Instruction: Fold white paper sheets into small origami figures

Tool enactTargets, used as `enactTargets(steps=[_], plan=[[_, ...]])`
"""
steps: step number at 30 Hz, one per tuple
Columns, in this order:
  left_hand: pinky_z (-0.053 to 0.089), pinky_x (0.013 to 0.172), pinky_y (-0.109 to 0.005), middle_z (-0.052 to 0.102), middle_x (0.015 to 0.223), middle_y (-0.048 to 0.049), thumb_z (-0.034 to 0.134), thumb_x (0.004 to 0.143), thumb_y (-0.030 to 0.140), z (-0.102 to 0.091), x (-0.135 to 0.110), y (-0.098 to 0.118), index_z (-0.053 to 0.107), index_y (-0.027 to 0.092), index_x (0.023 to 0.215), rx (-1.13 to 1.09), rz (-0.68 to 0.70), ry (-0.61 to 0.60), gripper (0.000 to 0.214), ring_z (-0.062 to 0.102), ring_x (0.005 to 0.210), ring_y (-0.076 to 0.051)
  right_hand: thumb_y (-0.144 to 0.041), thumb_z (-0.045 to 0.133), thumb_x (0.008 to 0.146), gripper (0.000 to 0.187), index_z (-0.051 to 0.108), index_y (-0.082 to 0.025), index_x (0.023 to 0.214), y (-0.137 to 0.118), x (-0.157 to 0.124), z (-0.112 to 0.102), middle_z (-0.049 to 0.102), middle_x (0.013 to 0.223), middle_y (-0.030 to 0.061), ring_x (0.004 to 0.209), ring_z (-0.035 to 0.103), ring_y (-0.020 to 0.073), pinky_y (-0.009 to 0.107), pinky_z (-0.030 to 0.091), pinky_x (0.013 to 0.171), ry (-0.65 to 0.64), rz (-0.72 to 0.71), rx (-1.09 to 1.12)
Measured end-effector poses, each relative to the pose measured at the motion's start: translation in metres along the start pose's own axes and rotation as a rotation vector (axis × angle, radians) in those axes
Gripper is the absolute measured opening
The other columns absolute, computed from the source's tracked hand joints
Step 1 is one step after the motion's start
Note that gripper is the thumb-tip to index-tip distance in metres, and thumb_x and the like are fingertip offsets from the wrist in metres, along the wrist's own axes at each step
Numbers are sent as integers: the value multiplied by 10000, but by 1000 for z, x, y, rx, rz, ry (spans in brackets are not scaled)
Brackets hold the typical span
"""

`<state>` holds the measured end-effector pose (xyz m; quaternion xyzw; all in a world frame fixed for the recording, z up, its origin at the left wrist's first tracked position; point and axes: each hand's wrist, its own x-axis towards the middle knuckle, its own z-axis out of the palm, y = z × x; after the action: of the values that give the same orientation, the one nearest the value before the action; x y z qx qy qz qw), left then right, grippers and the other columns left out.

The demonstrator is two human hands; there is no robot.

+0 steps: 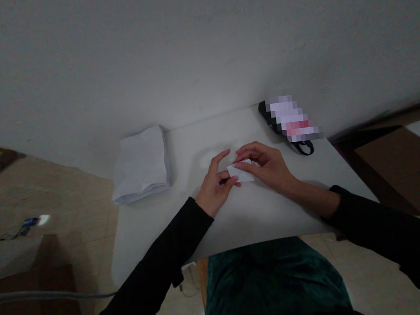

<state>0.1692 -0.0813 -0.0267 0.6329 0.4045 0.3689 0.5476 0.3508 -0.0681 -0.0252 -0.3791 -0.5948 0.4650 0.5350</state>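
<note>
Between my two hands, just above the white table [219, 237], is a small piece of folded white paper [245, 174]. My left hand [218, 183] pinches its left end between thumb and fingers, with the index finger raised clear of it. From the right, my right hand [266, 166] grips the upper edge, its thumb lying across the front of the paper. The fingertips behind the paper are partly hidden. A thick stack of white paper [140, 163] lies on the table to the left of my left hand.
At the table's back right lies a black item with a strap loop [305, 147], its upper part blurred out. A wall [198, 52] rises behind the table. Cardboard [408, 170] is at the right, a brown box [33, 309] at lower left, and a cable [51, 295] runs beside it.
</note>
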Motion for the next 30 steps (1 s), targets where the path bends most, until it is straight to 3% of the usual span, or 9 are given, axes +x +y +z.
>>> enactTargets(steps=[4, 9, 14, 18, 24, 27, 30], plan=[[545, 710, -275, 731, 746, 1, 663, 898, 369, 2, -3, 0, 488, 204, 1287, 51, 3, 50, 457, 710, 701, -147, -343, 799, 765, 127, 765, -228, 806, 1, 2, -2, 746, 758, -1, 632, 609, 118, 278, 465, 612, -19, 82, -69], [533, 577, -216, 726, 746, 7, 705, 863, 424, 7, -5, 2, 626, 184, 900, 68, 89, 187, 255, 640, 573, -95, -308, 788, 771, 117, 733, -206, 761, 0, 1, -2, 725, 757, 3, 683, 633, 126, 275, 473, 645, -24, 110, 33], [463, 509, -194, 705, 696, 10, 650, 913, 376, 6, -6, 5, 716, 179, 895, 239, 198, 212, 208, 565, 526, -75, -276, 745, 826, 62, 739, -215, 832, -3, -3, 0, 683, 764, -1, 685, 590, 113, 277, 438, 635, -47, -29, -71], [473, 558, -191, 758, 809, -24, 611, 945, 303, 6, -9, 8, 743, 164, 931, 428, 336, 230, 192, 611, 588, -77, -278, 745, 834, 54, 751, -227, 819, -5, -5, 2, 659, 732, -2, 659, 553, 115, 286, 415, 612, -49, -101, -75], [448, 513, -177, 613, 523, 40, 600, 957, 315, 7, -10, 9, 709, 144, 899, 573, 480, 183, 211, 543, 464, -65, -308, 778, 792, 119, 734, -220, 724, -2, -11, 8, 627, 695, -19, 640, 549, 109, 270, 398, 588, -11, 169, 219], [447, 498, -168, 633, 541, 41, 645, 927, 358, 6, -9, 9, 700, 164, 856, 487, 394, 179, 213, 565, 460, -62, -355, 794, 769, 154, 742, -213, 740, -1, -11, 10, 649, 716, -11, 655, 555, 114, 271, 408, 600, 6, 254, 260], [465, 484, -169, 667, 587, 35, 630, 930, 399, 7, -8, 9, 682, 183, 876, 288, 217, 291, 228, 599, 468, -72, -389, 802, 757, 197, 748, -209, 818, -2, -7, 10, 655, 714, -11, 629, 545, 109, 272, 406, 596, 14, 262, 175]])
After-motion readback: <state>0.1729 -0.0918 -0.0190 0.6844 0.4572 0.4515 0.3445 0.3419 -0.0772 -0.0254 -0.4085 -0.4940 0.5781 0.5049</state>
